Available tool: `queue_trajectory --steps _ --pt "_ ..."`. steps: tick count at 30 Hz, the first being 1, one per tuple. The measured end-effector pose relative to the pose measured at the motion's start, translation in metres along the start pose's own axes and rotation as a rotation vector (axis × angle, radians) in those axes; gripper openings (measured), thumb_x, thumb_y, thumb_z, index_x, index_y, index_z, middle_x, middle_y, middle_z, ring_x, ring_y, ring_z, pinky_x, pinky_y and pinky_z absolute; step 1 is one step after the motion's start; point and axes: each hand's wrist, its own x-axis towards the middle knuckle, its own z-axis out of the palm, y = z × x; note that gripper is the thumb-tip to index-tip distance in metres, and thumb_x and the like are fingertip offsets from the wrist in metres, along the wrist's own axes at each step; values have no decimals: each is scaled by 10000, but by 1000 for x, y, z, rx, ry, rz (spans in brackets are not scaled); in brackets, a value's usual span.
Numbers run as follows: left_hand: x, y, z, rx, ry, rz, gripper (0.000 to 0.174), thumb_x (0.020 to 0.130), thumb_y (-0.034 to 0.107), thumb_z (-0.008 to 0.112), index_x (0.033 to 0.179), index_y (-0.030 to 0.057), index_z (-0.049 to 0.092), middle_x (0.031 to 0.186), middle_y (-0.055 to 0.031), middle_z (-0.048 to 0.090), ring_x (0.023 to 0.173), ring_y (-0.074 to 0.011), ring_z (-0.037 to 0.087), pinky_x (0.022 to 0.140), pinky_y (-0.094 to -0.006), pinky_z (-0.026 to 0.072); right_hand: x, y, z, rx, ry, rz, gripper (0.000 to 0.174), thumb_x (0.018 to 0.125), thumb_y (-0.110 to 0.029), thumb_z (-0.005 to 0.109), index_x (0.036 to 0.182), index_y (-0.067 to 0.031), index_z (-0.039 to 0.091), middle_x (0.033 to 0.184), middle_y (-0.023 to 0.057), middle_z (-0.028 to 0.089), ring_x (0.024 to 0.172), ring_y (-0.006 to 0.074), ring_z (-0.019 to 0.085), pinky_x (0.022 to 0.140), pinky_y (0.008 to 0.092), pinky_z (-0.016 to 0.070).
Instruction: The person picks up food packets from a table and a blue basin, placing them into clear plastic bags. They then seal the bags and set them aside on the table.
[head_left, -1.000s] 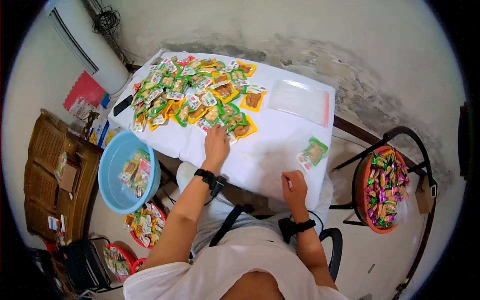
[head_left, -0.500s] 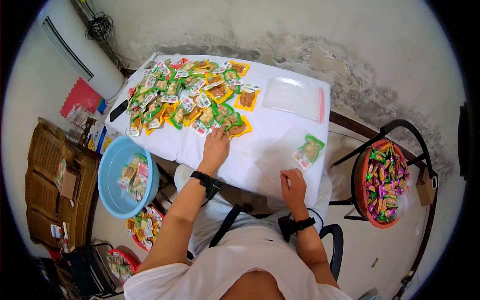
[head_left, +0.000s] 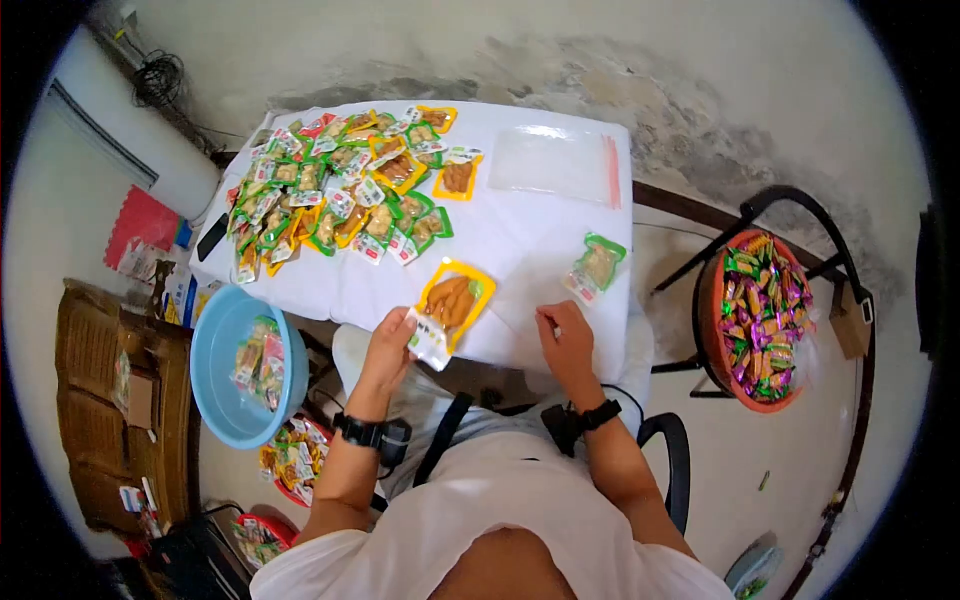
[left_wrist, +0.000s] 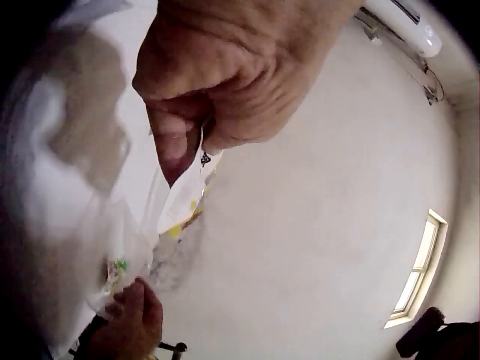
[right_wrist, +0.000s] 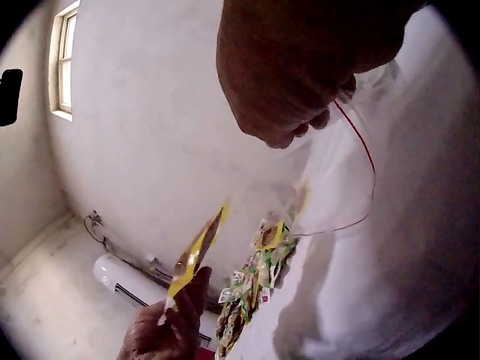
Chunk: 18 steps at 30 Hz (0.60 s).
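Observation:
My left hand (head_left: 388, 352) pinches a yellow-edged snack packet (head_left: 455, 298) by its white end, over the front of the white-covered table (head_left: 510, 235). Brown pieces show through the packet's clear face. In the right wrist view, my right hand (right_wrist: 300, 82) holds a clear zip bag by its mouth, whose red zip line (right_wrist: 373, 171) bows out in a loop. Beyond that hand, a green-edged packet (head_left: 599, 262) lies at the table's right side, within the bag's see-through film. A large pile of green- and yellow-edged packets (head_left: 310, 178) covers the table's far left.
A stack of flat clear bags (head_left: 550, 165) lies at the back right, and a black phone (head_left: 212, 238) at the left edge. Left of the table stands a blue basin (head_left: 208, 385) with packets inside. To the right, a chair (head_left: 838, 220) bears an orange basket of wrapped sweets (head_left: 765, 320).
My left hand has drawn a yellow-edged packet from the pile's near edge back toward my body. The right hand stays near the green-edged packet; the head view has shifted slightly.

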Motion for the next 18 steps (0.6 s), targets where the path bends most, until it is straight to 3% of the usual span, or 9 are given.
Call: queue_trajectory --steps 6,7,11,14,18 --pt "-31 -24 15 -47 -192 -228 135 925 112 533 1031 29 537 906 -34 624 753 -115 618 668 -248 524 -2 1 2 39 2 14 80 798 -77 636 874 -58 622 817 103 583 712 265 590 592 345 483" --pt "-22 -42 7 -38 -240 -227 179 928 72 496 1098 28 533 987 -63 629 875 -158 639 773 -298 544 -2 -1 1 23 6 -8 79 797 -84 637 871 -60 623 818 103 584 722 271 590 607 352 487" --pt "-3 -52 44 -37 -235 -220 266 937 51 445 1200 27 479 1098 -101 587 989 -202 611 853 -345 524 -2 3 -1 -15 -16 -65 85 792 -104 641 865 -64 624 832 105 587 778 294 588 656 376 492" --pt "19 -66 66 -30 -250 -159 310 928 23 424 1237 34 450 1148 -109 563 1017 -204 593 842 -344 521 -2 0 -3 -43 39 -132 82 782 -39 649 860 -47 627 788 99 577 686 242 594 582 313 481" --pt "49 -71 96 -232 -260 -158 321 917 2 414 1235 35 442 1122 -99 564 939 -195 597 783 -326 515 2 -7 -8 -67 25 -156 83 780 -33 647 860 -47 627 783 101 572 684 247 590 594 319 479"
